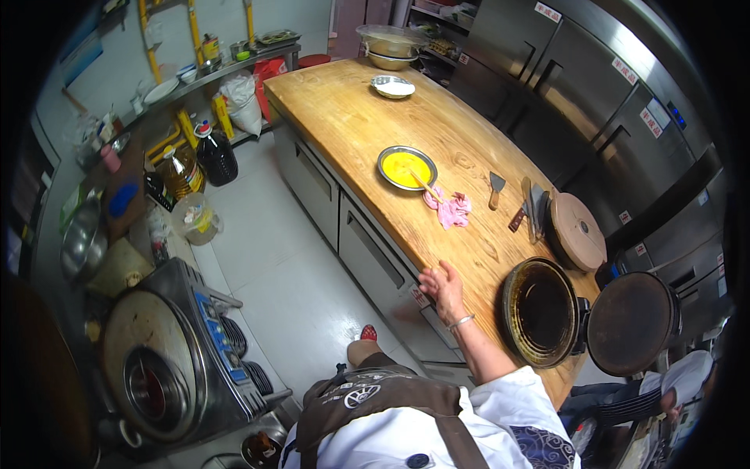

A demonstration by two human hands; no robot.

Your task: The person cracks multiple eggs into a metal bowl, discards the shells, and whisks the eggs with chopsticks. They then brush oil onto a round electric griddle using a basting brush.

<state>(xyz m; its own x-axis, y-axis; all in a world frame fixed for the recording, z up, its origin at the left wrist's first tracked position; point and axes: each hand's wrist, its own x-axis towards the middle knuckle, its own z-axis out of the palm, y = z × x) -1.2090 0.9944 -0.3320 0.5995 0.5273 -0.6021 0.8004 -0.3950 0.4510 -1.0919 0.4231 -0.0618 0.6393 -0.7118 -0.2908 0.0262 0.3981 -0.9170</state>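
My right hand (443,288), with a bracelet at the wrist, is held over the near edge of the wooden worktable (375,126). It holds nothing and its fingers are apart, loosely bent. My left hand is out of view. Beyond the right hand, a metal bowl (382,176) of yellow liquid, likely beaten egg, has wooden chopsticks (430,189) resting in it. A crumpled pink cloth (454,211) lies beside the bowl. Further right are a scraper (495,190) and several knives (533,211). An open electric griddle (539,311) with two round dark plates stands right of the hand.
A round lidded thing (577,228) stands beside the knives. A plate of white powder (392,87) and stacked bowls (389,50) are at the far end. Across the aisle on the left stands a round cooking appliance (152,363). Oil bottles (217,155) stand on the floor. Another person (679,378) is at lower right.
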